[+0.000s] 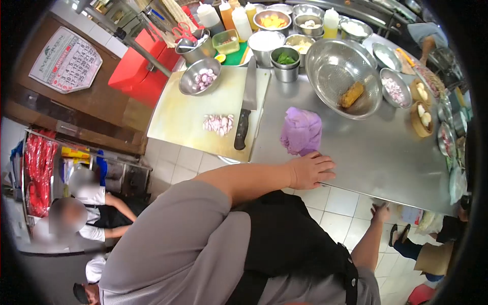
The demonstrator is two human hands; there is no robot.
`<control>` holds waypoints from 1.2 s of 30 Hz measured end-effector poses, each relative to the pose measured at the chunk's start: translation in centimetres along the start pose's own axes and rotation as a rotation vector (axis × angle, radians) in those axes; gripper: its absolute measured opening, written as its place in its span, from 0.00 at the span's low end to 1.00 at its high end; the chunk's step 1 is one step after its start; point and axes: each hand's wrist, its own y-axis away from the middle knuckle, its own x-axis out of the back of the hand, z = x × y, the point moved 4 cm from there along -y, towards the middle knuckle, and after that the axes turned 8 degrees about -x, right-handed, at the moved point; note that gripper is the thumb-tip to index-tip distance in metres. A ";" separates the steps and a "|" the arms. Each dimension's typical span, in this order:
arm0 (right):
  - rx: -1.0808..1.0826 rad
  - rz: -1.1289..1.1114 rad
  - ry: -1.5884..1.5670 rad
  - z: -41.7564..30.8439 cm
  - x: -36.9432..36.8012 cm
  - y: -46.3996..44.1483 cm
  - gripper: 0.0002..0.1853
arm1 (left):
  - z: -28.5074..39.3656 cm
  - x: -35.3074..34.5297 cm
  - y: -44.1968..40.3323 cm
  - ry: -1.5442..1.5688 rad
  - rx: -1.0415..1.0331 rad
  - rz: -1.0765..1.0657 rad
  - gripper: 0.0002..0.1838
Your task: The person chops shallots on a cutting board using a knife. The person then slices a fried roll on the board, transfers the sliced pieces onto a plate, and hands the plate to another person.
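My left hand (311, 171) rests at the front edge of the steel table (356, 152), its fingers spread and holding nothing. Just beyond it lies a crumpled purple cloth (302, 130). My right hand (380, 211) hangs low beside the table edge; its fingers are small and partly hidden. Left of the cloth, a cleaver-like knife (249, 91) with a black handle lies on the white cutting board (173, 114). Chopped shallots (219, 124) sit in a pile on the board. A steel bowl (189, 87) of peeled shallots stands farther back.
A large perforated steel bowl (325, 66) holds a brown fried piece (352, 94). Squeeze bottles (241, 23) and ingredient bowls (272, 21) line the back. A bowl of chopped shallots (395, 90) and bamboo steamers (422, 119) stand right. Other people (109, 213) are at left and right.
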 end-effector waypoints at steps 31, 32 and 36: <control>0.267 -0.947 0.484 -4.7 -48.0 60.4 0.16 | -11.8 27.1 46.0 0.890 1.161 0.922 0.24; 0.253 -1.046 0.508 -4.0 -51.7 61.2 0.16 | -11.4 27.6 47.7 0.858 1.176 0.977 0.24; 0.258 -1.111 0.651 -1.9 -62.2 62.7 0.20 | -11.2 29.0 51.4 0.780 1.266 0.937 0.25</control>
